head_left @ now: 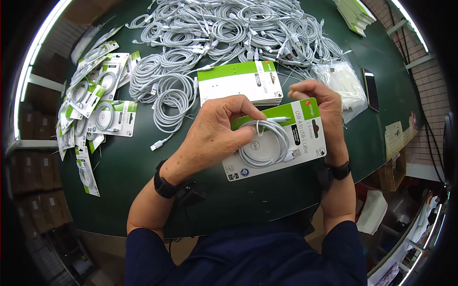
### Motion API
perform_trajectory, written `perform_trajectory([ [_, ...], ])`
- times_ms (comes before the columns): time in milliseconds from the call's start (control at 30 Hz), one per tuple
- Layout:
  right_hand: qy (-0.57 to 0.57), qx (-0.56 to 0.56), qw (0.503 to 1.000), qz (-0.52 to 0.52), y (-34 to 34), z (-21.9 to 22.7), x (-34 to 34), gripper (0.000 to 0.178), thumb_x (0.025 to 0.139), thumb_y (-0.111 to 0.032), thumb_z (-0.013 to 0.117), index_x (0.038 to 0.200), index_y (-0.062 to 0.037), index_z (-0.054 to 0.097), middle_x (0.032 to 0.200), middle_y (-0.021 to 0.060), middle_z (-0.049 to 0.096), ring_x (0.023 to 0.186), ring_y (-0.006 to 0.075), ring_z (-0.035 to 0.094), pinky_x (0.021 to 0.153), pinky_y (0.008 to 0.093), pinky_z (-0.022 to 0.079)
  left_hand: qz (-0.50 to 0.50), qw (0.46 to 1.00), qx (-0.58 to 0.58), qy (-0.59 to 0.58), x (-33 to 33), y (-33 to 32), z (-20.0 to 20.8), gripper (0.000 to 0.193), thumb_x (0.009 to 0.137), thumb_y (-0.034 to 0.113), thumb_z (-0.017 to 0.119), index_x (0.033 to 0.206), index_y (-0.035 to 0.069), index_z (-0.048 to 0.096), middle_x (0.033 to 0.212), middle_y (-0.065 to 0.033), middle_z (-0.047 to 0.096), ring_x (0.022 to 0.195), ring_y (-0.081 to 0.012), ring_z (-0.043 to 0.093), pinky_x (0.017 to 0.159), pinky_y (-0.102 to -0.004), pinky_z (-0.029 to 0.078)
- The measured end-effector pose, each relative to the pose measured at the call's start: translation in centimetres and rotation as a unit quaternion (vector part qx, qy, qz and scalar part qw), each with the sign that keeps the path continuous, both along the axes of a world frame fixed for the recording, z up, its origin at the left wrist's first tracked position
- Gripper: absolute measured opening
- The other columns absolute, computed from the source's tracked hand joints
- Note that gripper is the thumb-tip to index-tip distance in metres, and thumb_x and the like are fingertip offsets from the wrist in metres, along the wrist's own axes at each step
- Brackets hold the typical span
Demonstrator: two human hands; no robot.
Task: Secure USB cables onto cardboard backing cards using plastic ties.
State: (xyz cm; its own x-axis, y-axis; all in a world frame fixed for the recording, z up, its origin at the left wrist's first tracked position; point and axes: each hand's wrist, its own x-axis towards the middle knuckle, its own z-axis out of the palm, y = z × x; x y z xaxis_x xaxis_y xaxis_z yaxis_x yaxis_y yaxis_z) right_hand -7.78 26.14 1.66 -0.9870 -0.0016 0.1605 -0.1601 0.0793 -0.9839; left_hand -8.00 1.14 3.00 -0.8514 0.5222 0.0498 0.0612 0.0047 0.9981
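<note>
From where I stand, the landmark is a neat stack of flat green-and-white cardboard cards (234, 86) on the dark green table (124, 176). Just on the person's side of that stack, a single green-and-white printed card (311, 145) is held up at a tilt, a white coiled cable with metal plugs (284, 138) lying against its face. The left hand (220, 127) is pinched narrow, thumb and forefinger closing on the coil beside a thin white loop tie (259, 127). The right hand (325, 97) is at the card's far right corner, fingers curled — whether it grips the card I cannot tell.

Beyond the stack spreads a big heap of white coiled cables (234, 28). To its left lies a loose pile of carded cables (90, 100); to its right, a clear plastic bag with whitish contents (341, 86), then a dark, slim phone (370, 90).
</note>
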Motion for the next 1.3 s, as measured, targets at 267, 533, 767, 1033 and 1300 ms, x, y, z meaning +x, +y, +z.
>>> perform_trajectory([
  [267, -0.105, -0.091, 0.964, 0.228, 0.3, -5.3, 3.0, 0.058, 0.086, -0.018, 0.08, 0.136, -0.0018, 0.055, 0.127, 0.0092, 0.066, 0.108, 0.0172, 0.066, 0.09, 0.0302, 0.056, 0.007, 1.0, 0.008, -0.02, -0.1, -0.2, 0.2, 0.023, 0.08, -0.006, 0.062, 0.101, -0.004, 0.072, 0.099, -0.0083, 0.073, 0.099, -0.0119, 0.066, 0.092, -0.0273, 0.053],
  [533, -0.035, -0.017, 0.976, 0.216, 1.5, -7.9, 3.2, 0.059, 0.091, -0.021, 0.076, 0.141, -0.0027, 0.052, 0.132, 0.0115, 0.063, 0.116, 0.0192, 0.064, 0.097, 0.0334, 0.054, 0.009, 1.0, 0.008, -0.011, -0.4, -0.3, -0.5, 0.021, 0.08, -0.005, 0.063, 0.1, -0.003, 0.071, 0.1, -0.0084, 0.073, 0.098, -0.012, 0.067, 0.091, -0.0275, 0.053],
  [767, -0.137, -0.127, 0.969, 0.16, -0.3, -6.0, 3.6, 0.051, 0.091, -0.023, 0.075, 0.136, -0.0056, 0.056, 0.13, 0.0099, 0.064, 0.115, 0.0192, 0.063, 0.098, 0.0324, 0.051, -0.002, 1.0, 0.008, -0.029, -0.2, -0.2, -0.6, 0.02, 0.081, -0.007, 0.064, 0.1, -0.003, 0.07, 0.1, -0.0066, 0.073, 0.098, -0.0126, 0.068, 0.092, -0.0273, 0.054],
  [1033, 0.064, 0.094, 0.965, 0.237, -1.7, -3.4, -0.5, 0.016, 0.084, -0.012, 0.076, 0.092, -0.0023, 0.066, 0.085, 0.0062, 0.063, 0.077, 0.0132, 0.06, 0.067, 0.0292, 0.047, -0.038, 0.999, 0.021, 0.003, 0.4, 0.1, -0.5, 0.029, 0.081, -0.009, 0.062, 0.108, -0.002, 0.07, 0.104, -0.0056, 0.071, 0.098, -0.0123, 0.068, 0.091, -0.0288, 0.055],
  [1300, 0.135, 0.2, 0.961, 0.137, -0.8, -1.3, -0.9, 0.008, 0.077, 0.001, 0.07, 0.078, -0.0002, 0.062, 0.071, 0.0054, 0.059, 0.063, 0.0114, 0.057, 0.058, 0.0272, 0.045, -0.081, 0.984, -0.011, 0.156, 0.2, 0.3, 0.0, 0.049, 0.074, -0.015, 0.06, 0.119, 0.002, 0.071, 0.102, -0.0075, 0.072, 0.098, -0.0166, 0.07, 0.087, -0.0297, 0.056],
])
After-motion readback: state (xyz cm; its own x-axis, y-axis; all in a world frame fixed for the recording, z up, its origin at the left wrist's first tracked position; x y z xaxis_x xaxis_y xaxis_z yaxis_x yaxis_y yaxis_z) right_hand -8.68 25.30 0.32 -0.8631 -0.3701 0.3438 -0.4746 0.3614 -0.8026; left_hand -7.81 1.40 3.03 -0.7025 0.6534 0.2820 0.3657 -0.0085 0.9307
